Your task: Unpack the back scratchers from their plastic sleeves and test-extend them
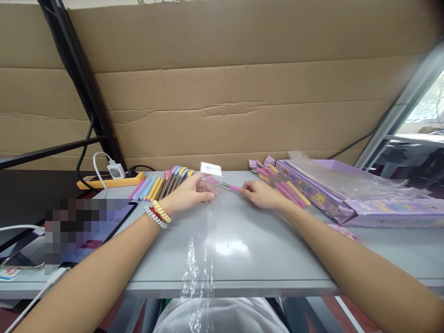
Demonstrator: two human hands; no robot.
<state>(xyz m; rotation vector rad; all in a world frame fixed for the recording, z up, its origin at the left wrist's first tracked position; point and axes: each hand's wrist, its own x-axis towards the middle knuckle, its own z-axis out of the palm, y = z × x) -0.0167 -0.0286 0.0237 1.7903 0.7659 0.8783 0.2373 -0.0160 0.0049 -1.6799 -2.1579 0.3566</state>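
Observation:
My left hand (196, 189), with coiled bands at the wrist, is closed on a clear plastic sleeve (194, 273) that hangs down over the table's front edge. A white label with a barcode (211, 169) stands up at its fingers. Between the hands lies a slim pink pen (235, 188) with a silvery section; my right hand (258, 193) pinches its near end. The pen's other end is at the left fingers, behind or inside the clear plastic; I cannot tell which. Beside my left hand is a row of pink, blue, yellow and brown pens (157, 187).
Packed pink and yellow pens (291, 192) lie right of my right hand, against an open purple box (333, 203) with clear film (343, 178) over it. At left are a tablet (104, 231) and a yellow power strip (104, 181). A cardboard wall (236, 92) closes the back.

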